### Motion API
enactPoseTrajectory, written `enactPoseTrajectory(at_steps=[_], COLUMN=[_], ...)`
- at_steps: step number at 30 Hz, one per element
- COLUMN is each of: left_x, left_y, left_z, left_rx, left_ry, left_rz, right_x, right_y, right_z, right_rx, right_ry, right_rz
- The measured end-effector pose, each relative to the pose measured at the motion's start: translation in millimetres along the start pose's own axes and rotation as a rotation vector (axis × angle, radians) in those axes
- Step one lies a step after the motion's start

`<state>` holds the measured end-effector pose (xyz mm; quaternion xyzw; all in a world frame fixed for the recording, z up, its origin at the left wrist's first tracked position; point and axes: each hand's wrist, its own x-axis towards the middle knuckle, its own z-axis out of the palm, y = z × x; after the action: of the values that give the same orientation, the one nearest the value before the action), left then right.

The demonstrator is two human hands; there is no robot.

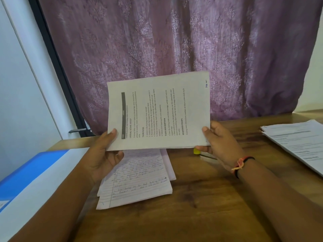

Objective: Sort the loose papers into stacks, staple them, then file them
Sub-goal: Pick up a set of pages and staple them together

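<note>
I hold a thin stack of printed pages [158, 111] upright above the wooden table [201, 198], its text turned sideways. My left hand [106, 151] grips the stack's lower left corner, thumb on the front. My right hand [218, 142] grips the lower right corner, thumb on the front and fingers behind. Under the held stack, a pile of lined handwritten sheets [138, 179] lies on the table. A second stack of printed papers [297, 142] rests at the table's right edge. A small yellow object [196, 151] shows just below my right fingers, mostly hidden.
A blue and white folder or box [33, 180] lies at the left beside the table. A purple patterned curtain [166, 41] hangs behind the table. A dark window frame [57, 67] runs down the left. Bare wood shows in front of the handwritten pile.
</note>
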<state>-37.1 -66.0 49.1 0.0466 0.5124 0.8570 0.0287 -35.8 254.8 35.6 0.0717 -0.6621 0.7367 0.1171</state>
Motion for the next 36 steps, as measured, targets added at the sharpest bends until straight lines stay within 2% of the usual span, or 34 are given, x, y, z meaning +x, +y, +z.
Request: enactPoseTrajectory(at_steps=[2, 8, 14, 19, 23, 36], left_x=[-1.7, -9.9, -23.1, -22.1, -20.8, -18.0], left_y=[-2.7, -26.1, -53.2, -53.3, -50.5, -54.0], left_z=[3.4, 35.3, 68.6, 64.9, 60.0, 58.0], left_rx=[-0.112, 0.010, 0.231, 0.221, 0.184, 0.208], left_ry=[-0.083, -0.233, -0.218, -0.195, -0.181, -0.182], left_rz=[-0.032, -0.044, 0.009, 0.007, -0.033, -0.049], right_x=[-0.5, -4.1, -14.1, -22.0, -27.1, -27.6], right_y=[-0.7, 0.8, 1.9, -8.0, -10.1, -8.1], right_z=[0.7, 14.5, 30.2, 28.1, 26.8, 30.8], right_rx=[0.031, 0.121, 0.189, 0.281, 0.210, 0.153], right_ry=[0.004, -0.054, -0.179, -0.343, -0.444, -0.397], right_rz=[0.000, 0.017, 0.060, 0.189, 0.276, 0.274])
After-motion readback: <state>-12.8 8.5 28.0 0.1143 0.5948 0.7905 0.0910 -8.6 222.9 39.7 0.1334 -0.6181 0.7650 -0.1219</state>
